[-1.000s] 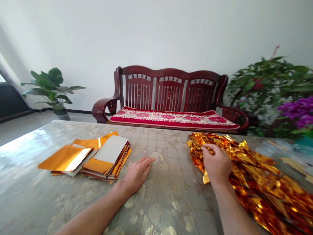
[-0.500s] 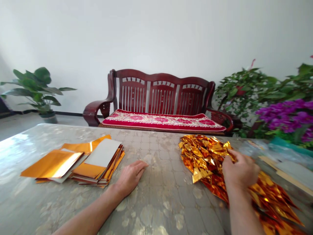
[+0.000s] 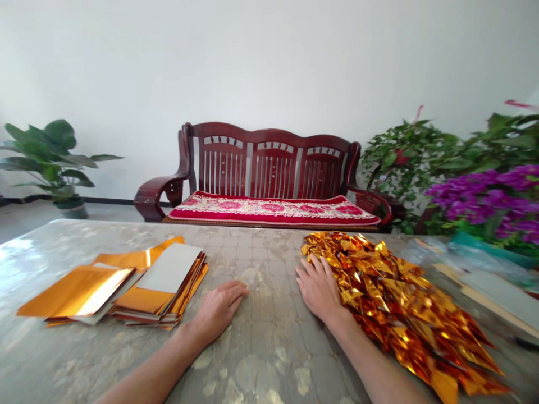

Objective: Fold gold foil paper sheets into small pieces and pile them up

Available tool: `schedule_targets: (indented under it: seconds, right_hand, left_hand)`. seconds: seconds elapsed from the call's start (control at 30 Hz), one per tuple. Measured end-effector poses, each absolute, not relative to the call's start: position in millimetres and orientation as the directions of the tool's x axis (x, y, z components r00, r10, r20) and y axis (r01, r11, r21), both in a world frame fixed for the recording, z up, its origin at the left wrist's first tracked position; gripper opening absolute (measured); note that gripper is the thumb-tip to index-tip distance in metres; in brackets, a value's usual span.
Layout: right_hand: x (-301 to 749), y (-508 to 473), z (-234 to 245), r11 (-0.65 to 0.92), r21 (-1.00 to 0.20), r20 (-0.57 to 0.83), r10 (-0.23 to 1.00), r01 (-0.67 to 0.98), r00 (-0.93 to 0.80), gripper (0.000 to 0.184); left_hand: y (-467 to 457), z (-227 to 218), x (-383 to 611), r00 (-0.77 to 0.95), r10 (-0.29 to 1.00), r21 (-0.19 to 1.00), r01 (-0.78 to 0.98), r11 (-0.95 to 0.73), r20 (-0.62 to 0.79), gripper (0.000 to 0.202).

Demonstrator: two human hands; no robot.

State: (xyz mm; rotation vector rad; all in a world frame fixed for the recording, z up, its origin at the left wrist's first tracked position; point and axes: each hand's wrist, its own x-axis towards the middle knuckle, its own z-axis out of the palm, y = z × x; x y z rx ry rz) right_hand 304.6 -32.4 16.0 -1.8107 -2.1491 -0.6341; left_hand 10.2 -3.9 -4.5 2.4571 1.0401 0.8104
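Note:
My left hand [image 3: 222, 307] rests palm down on the table [image 3: 256, 348], fingers loosely extended to the right, and holds nothing that I can see. To its left lies a stack of gold foil paper sheets [image 3: 145, 300], topped by a sheet with its pale grey side up [image 3: 172, 268]. More gold sheets [image 3: 76, 289] overlap beside that stack. My right hand [image 3: 319, 287] is open, its fingers spread against the left edge of a long heap of folded gold foil paper pieces [image 3: 404, 308]. Its fingertips touch the pieces at the heap's far left.
Right of the heap are clear plastic bags [image 3: 438, 255] and a pale flat board or packet [image 3: 501, 294]. Beyond the table stands a dark red wooden bench [image 3: 273, 163] with a red floral cushion [image 3: 269, 210]. Potted plants [image 3: 63, 163] and purple flowers [image 3: 488, 196] flank it.
My right hand has moved left, from over the heap to its left edge, and its fingers have spread. The loose piece at that edge now lies against the heap. My left hand stays put.

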Motion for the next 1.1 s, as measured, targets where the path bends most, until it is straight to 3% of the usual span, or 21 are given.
schedule_targets:
  seconds: [0.33, 0.6, 0.87, 1.1]
  right_hand:
    - [359, -45, 20, -0.068, 0.301, 0.459, 0.884, 0.951, -0.082, 0.027]
    - [394, -56, 20, -0.033, 0.303, 0.466, 0.877, 0.952, -0.118, 0.025]
    - [365, -56, 19, 0.116, 0.217, 0.478, 0.853, 0.969, -0.209, 0.023]
    - [289, -39, 11, 0.317, 0.014, 0.438, 0.851, 0.948, -0.291, 0.026]
  left_hand:
    - [-1, -10, 10, 0.587, 0.719, 0.491, 0.533, -0.689, 0.372, 0.026]
    - [-2, -8, 11, 0.586, 0.731, 0.484, 0.555, -0.677, 0.350, 0.024]
    - [-6, -4, 12, 0.585, 0.719, 0.470, 0.549, -0.691, 0.375, 0.023]
    - [-9, -3, 9, 0.464, 0.670, 0.356, 0.596, -0.720, 0.579, 0.024]
